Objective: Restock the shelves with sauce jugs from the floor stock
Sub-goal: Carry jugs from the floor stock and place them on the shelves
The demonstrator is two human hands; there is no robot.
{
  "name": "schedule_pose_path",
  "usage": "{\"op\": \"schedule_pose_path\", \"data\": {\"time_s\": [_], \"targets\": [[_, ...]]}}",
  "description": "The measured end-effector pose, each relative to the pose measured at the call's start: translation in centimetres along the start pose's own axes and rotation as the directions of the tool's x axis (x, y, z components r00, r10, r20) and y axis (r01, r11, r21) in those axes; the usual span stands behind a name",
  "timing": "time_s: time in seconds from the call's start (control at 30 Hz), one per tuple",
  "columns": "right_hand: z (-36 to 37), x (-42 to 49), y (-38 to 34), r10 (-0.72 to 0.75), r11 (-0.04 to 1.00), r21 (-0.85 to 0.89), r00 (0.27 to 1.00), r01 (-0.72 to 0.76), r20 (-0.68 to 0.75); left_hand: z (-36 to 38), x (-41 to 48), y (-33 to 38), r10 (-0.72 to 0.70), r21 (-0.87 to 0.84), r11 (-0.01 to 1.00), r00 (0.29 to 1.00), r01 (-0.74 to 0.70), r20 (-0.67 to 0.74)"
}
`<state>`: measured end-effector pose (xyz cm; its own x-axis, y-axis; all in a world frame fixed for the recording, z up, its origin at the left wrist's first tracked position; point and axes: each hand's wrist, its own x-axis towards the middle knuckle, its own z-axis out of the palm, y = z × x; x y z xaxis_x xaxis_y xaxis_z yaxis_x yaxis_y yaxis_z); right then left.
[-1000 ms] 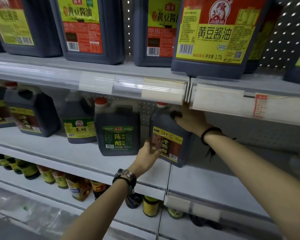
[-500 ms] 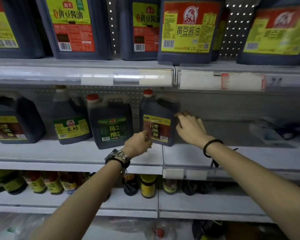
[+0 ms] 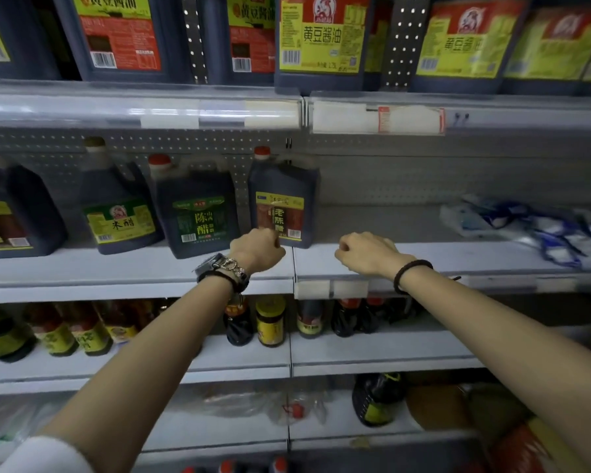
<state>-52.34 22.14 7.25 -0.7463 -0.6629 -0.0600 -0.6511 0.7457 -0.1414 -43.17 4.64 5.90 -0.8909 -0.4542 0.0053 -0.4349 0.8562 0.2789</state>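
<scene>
Standing far left: a dark jug on the middle shelf, too blurred to read its label.
Next in the row: a yellow-green-label jug, then a green-label jug just beside it, both upright.
Left hand: in front of the lower left corner of the task's jug, back of the hand to the camera. The fingers are curled under and hidden, so I cannot tell whether they touch the jug or grasp nothing.
Task jug: the red-brown-label jug stands upright at the right end of the row, near the shelf's front edge, red cap on top.
Handling: full of dark liquid, so likely heavy. The plastic walls look stiff and smooth, and probably slippery where the label sits.
Where to hold: judged best by the moulded handle at the top beside the cap, with the other palm under or against the base. The handle is blurred here.
Right hand: over the shelf's front edge, right of the jug and apart from it. Its fingers are loosely curled and grasp nothing.
Far right: blue-and-white packets lie on the same shelf, well apart from the jugs.
</scene>
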Motion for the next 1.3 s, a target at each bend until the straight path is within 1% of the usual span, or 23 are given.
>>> {"op": "schedule_pose_path", "data": {"time_s": [0.23,0.4,0.5,0.63,0.73,0.97,1.13,1.3], "targets": [[3.0,-5.9,2.1,0.046,0.992,0.111,0.996,-0.055,0.079,2.3,-6.1,1.3,-0.017,0.064,0.998,0.998,0.013,0.068],[5.0,-9.2,2.3,0.066,0.989,0.123,0.990,-0.081,0.121,4.0,-10.1,1.8,-0.022,0.091,0.996,0.991,0.010,0.132],[5.2,-10.3,1.7,0.069,0.987,0.135,0.990,-0.085,0.121,4.1,-11.4,1.6,-0.019,0.094,0.996,0.991,0.006,0.134],[5.4,-11.9,-0.1,0.074,0.987,0.129,0.985,-0.095,0.158,3.6,-12.8,0.6,-0.002,0.103,0.995,0.989,-0.013,0.145],[5.9,-12.7,-1.6,0.100,0.980,0.148,0.973,-0.133,0.210,3.0,-13.2,-0.7,0.034,0.104,0.993,0.989,-0.049,0.141],[8.7,-13.1,-6.1,0.246,0.927,0.209,0.925,-0.313,0.291,1.6,-13.2,-5.6,0.126,0.156,0.976,0.979,-0.151,0.160],[12.3,-13.5,-10.6,0.353,0.880,0.206,0.880,-0.428,0.319,2.0,-13.5,-10.9,0.196,0.197,0.949,0.951,-0.245,0.239],[16.1,-15.6,-15.5,0.388,0.847,0.218,0.844,-0.485,0.370,3.2,-14.0,-14.8,0.237,0.207,0.928,0.918,-0.311,0.317]]}}
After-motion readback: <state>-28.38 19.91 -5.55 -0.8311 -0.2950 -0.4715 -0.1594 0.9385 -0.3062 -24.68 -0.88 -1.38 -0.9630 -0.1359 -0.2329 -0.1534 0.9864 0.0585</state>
